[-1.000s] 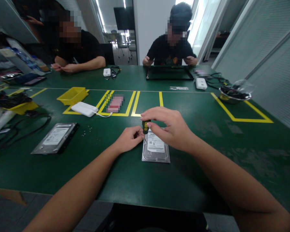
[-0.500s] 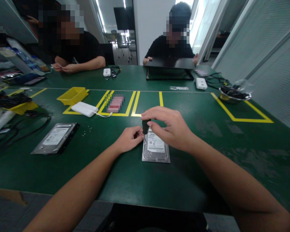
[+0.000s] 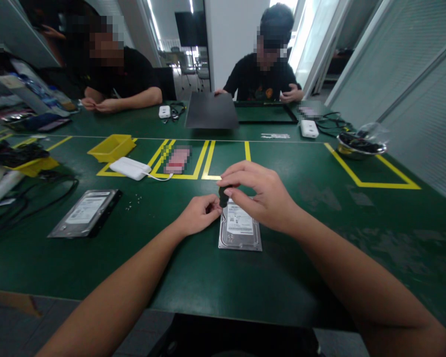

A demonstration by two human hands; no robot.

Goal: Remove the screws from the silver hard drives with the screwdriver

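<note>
A silver hard drive [image 3: 240, 237] with a white label lies flat on the green table in front of me. My right hand [image 3: 262, 193] reaches over its far end, the fingers and thumb gripping the dark handle of a screwdriver [image 3: 223, 197], which stands upright at the drive's far left corner. Its tip is hidden. My left hand [image 3: 198, 214] rests at the drive's left edge, fingers curled in close to the lower end of the screwdriver. What those fingertips pinch, if anything, is too small to tell.
To the left lie a second hard drive [image 3: 87, 210] and several tiny screws [image 3: 133, 201]. Beyond are a white power bank [image 3: 130, 168], a yellow bin [image 3: 111, 148] and a metal bowl [image 3: 360, 144] of dark items. Across the table, a person holds a dark panel [image 3: 211, 110] beside a black frame [image 3: 267, 113].
My right hand and the screwdriver have shifted only slightly; my left hand and the hard drive stay put. The person opposite has moved the dark panel leftward, off the black frame.
</note>
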